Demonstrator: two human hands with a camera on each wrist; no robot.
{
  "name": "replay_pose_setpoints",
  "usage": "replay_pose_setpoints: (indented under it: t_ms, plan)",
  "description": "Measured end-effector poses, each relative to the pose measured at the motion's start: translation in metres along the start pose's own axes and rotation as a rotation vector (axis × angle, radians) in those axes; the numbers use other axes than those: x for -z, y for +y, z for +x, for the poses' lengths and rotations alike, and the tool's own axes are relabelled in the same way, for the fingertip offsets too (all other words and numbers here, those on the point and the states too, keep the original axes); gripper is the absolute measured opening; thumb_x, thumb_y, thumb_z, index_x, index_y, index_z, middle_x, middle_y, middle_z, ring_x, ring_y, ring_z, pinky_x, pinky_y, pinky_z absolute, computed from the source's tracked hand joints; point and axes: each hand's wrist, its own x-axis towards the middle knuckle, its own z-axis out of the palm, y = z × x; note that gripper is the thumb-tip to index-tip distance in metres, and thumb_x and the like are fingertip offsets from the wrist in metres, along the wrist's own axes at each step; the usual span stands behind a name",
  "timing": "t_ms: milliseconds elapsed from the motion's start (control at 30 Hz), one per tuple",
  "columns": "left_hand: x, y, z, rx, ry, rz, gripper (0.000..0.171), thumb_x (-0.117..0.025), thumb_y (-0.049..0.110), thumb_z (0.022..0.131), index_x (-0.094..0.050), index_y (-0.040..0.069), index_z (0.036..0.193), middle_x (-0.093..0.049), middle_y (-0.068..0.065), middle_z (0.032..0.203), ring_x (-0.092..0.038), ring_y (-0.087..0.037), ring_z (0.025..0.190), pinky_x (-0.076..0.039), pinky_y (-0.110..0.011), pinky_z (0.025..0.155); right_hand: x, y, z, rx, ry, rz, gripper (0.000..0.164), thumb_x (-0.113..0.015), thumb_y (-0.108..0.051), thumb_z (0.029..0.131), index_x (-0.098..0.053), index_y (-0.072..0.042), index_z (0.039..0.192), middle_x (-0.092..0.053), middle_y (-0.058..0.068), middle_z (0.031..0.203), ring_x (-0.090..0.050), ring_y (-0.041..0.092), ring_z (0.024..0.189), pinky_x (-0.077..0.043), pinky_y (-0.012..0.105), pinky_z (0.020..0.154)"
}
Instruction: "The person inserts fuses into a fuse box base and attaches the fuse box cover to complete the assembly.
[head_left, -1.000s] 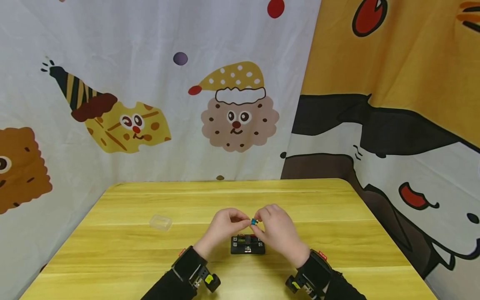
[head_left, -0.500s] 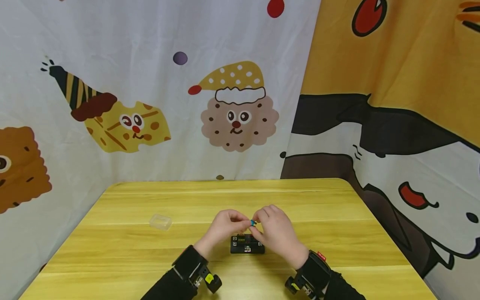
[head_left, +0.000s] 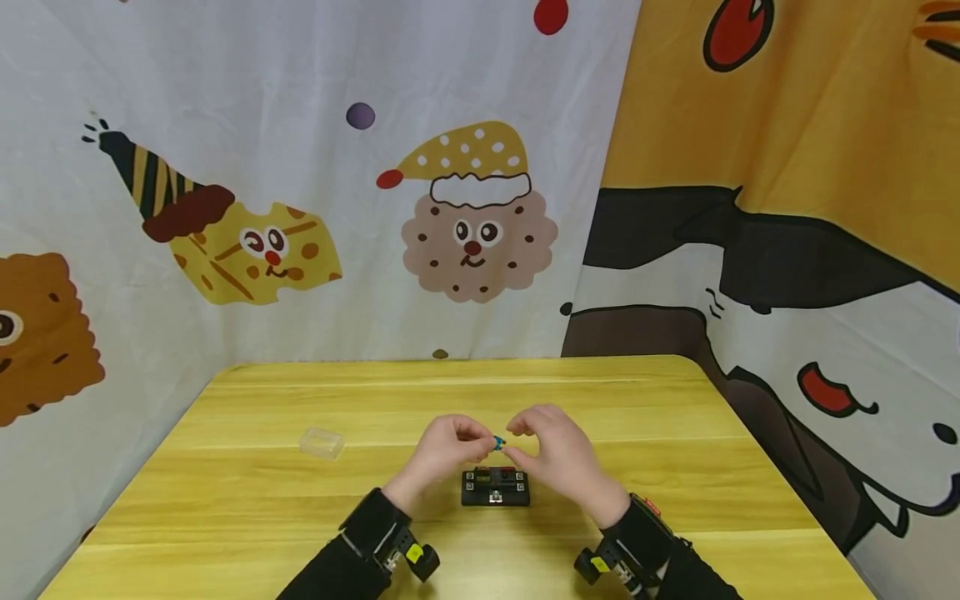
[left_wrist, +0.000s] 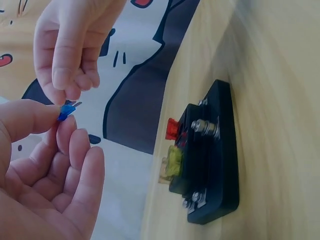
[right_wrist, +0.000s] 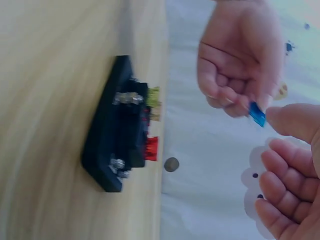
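Note:
A small blue blade fuse (left_wrist: 66,112) is pinched between the thumb and index finger of my left hand (head_left: 447,447), held above the table; two metal prongs show on it in the left wrist view. My right hand (head_left: 557,458) is just to its right, thumb and fingers spread apart; in the right wrist view the thumb tip comes close to the fuse. Below both hands lies a black fuse block (head_left: 495,498) with metal screw terminals. A red fuse (left_wrist: 172,129) and a yellow fuse (left_wrist: 174,160) stand in its slots, with a tan fuse (left_wrist: 163,171) beside the yellow one.
On the left of the wooden table (head_left: 600,392) sits a small clear plastic box (head_left: 322,443). A printed cartoon curtain (head_left: 300,167) hangs behind the table and along its sides.
The right hand's fingers have let go of the blue fuse and moved apart from it. The left hand has shifted slightly left with the fuse. The fuse block has stayed in place.

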Motion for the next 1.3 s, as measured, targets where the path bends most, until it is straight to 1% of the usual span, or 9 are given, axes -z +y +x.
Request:
replay_pose_setpoints:
  t_ms: [167, 267, 367, 533, 767, 867, 1000, 1133, 1300]
  plan:
    - [0.0031, 0.0023, -0.0003, -0.048, -0.005, 0.107, 0.013, -0.074, 0.016, 0.088, -0.073, 0.003, 0.092, -0.066, 0.0, 0.081, -0.059, -0.013, 0.073, -0.051, -0.031, 0.067, 0.0082, 0.0018, 0.0036, -0.045, -0.03, 0.094, 0.02, -0.081, -0.014, 0.082, -0.07, -0.015, 0.099, -0.063, -0.007, 0.092, -0.056, 0.011, 0.084, -0.05, 0.032, 0.075]
    - [0.0035, 0.0033, -0.0004, -0.088, -0.013, 0.179, 0.011, -0.074, 0.016, 0.089, -0.074, 0.006, 0.09, -0.066, 0.002, 0.082, -0.06, -0.012, 0.074, -0.05, -0.028, 0.067, 0.0101, 0.0022, 0.0053, -0.048, -0.049, 0.121, 0.016, -0.079, -0.013, 0.084, -0.071, -0.017, 0.098, -0.063, -0.009, 0.092, -0.055, 0.01, 0.085, -0.05, 0.031, 0.076]
    - [0.0027, 0.0048, -0.0009, -0.115, -0.023, 0.217, 0.008, -0.073, 0.016, 0.089, -0.074, 0.008, 0.09, -0.066, 0.004, 0.083, -0.06, -0.012, 0.073, -0.051, -0.027, 0.067, 0.0113, 0.0008, 0.0065, -0.047, -0.074, 0.144, 0.014, -0.079, -0.013, 0.085, -0.071, -0.017, 0.096, -0.063, -0.01, 0.092, -0.055, 0.01, 0.086, -0.05, 0.032, 0.077]
    - [0.0011, 0.0085, -0.0032, -0.131, -0.034, 0.23, 0.006, -0.072, 0.015, 0.09, -0.074, 0.01, 0.091, -0.066, 0.005, 0.083, -0.06, -0.011, 0.072, -0.051, -0.026, 0.065, 0.0114, -0.0019, 0.0076, -0.045, -0.111, 0.157, 0.011, -0.078, -0.013, 0.086, -0.071, -0.018, 0.093, -0.063, -0.011, 0.089, -0.055, 0.01, 0.085, -0.049, 0.032, 0.076]
    - [0.0007, 0.0092, -0.0039, -0.155, -0.034, 0.24, 0.005, -0.072, 0.015, 0.09, -0.075, 0.011, 0.09, -0.066, 0.006, 0.081, -0.061, -0.008, 0.07, -0.051, -0.026, 0.064, 0.009, -0.0026, 0.0073, -0.032, -0.119, 0.163, 0.01, -0.077, -0.012, 0.086, -0.072, -0.019, 0.091, -0.063, -0.012, 0.086, -0.056, 0.012, 0.083, -0.049, 0.031, 0.074]
    - [0.0009, 0.009, -0.0043, -0.154, -0.039, 0.238, 0.005, -0.072, 0.015, 0.09, -0.075, 0.011, 0.09, -0.066, 0.006, 0.082, -0.061, -0.008, 0.07, -0.051, -0.026, 0.064, 0.0085, -0.0029, 0.0067, -0.041, -0.123, 0.163, 0.011, -0.077, -0.011, 0.086, -0.072, -0.019, 0.09, -0.062, -0.012, 0.086, -0.056, 0.013, 0.082, -0.049, 0.031, 0.074]
    - [0.001, 0.0095, -0.005, -0.148, -0.043, 0.235, 0.005, -0.071, 0.015, 0.091, -0.075, 0.011, 0.09, -0.067, 0.006, 0.082, -0.061, -0.009, 0.07, -0.052, -0.026, 0.064, 0.0081, -0.004, 0.0063, -0.058, -0.129, 0.157, 0.012, -0.079, -0.012, 0.085, -0.072, -0.02, 0.09, -0.062, -0.014, 0.084, -0.055, 0.01, 0.082, -0.049, 0.03, 0.074]
    - [0.0008, 0.0095, -0.0054, -0.138, -0.039, 0.231, 0.006, -0.071, 0.016, 0.091, -0.075, 0.011, 0.091, -0.067, 0.006, 0.082, -0.062, -0.01, 0.07, -0.052, -0.027, 0.064, 0.0078, -0.004, 0.0059, -0.063, -0.133, 0.161, 0.012, -0.078, -0.013, 0.086, -0.072, -0.022, 0.09, -0.061, -0.016, 0.084, -0.053, 0.007, 0.082, -0.049, 0.03, 0.074]
    - [0.0003, 0.008, -0.0052, -0.123, -0.036, 0.221, 0.007, -0.072, 0.017, 0.091, -0.076, 0.011, 0.091, -0.067, 0.005, 0.082, -0.062, -0.011, 0.069, -0.053, -0.027, 0.063, 0.0063, -0.0031, 0.0057, -0.053, -0.13, 0.172, 0.011, -0.078, -0.012, 0.086, -0.072, -0.021, 0.089, -0.061, -0.016, 0.082, -0.053, 0.007, 0.08, -0.049, 0.03, 0.073]
